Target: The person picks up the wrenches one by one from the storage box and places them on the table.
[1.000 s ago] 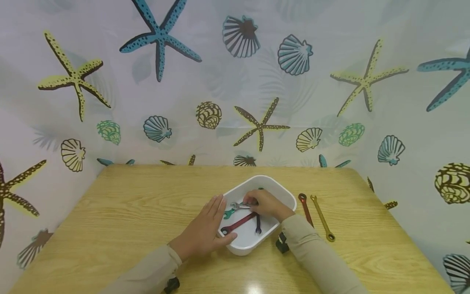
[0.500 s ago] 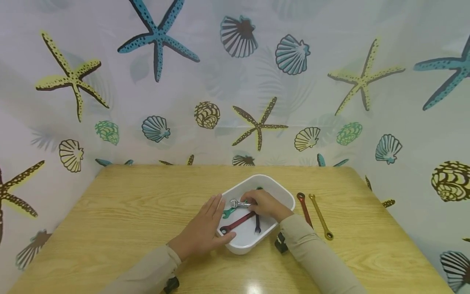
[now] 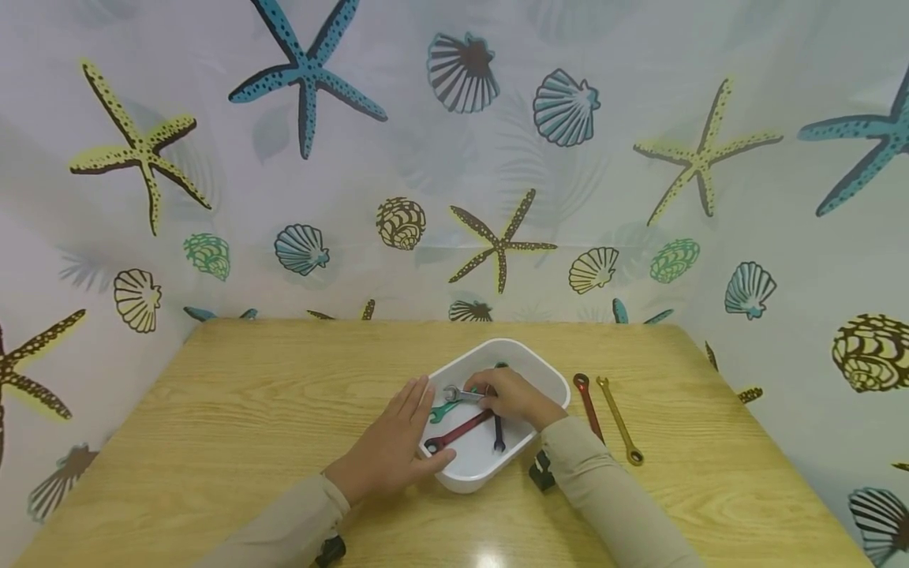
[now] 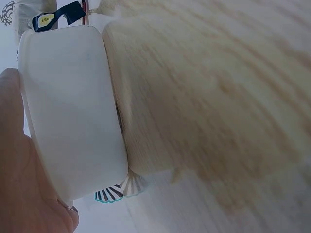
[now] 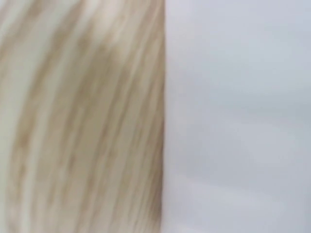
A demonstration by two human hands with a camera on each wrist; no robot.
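Note:
A white plastic bin (image 3: 476, 470) stands at an angle on the table. My left hand (image 3: 393, 443) lies along its left rim with fingers straight and thumb apart; the left wrist view shows that hand (image 4: 24, 160) against the bin wall (image 4: 75, 107). Reaching inside, my right hand (image 3: 510, 394) pinches a silver wrench (image 3: 465, 394), whose far end is hidden by the fingers. Under it lies a green wrench (image 3: 442, 412). A red wrench (image 3: 458, 432) and a dark wrench (image 3: 499, 434) lie on the bin floor. The right wrist view shows only the bin's wall (image 5: 238, 116) and the tabletop.
Right of the bin, a second red wrench (image 3: 588, 404) and a gold wrench (image 3: 622, 422) lie on the wooden table (image 3: 284, 379). The right sleeve (image 3: 604, 481) covers part of that red wrench. A patterned curtain (image 3: 341, 173) encloses the back and sides.
The silver wrench has tilted slightly in my right hand's pinch. My left hand keeps its place on the bin rim, and the view has shifted a little.

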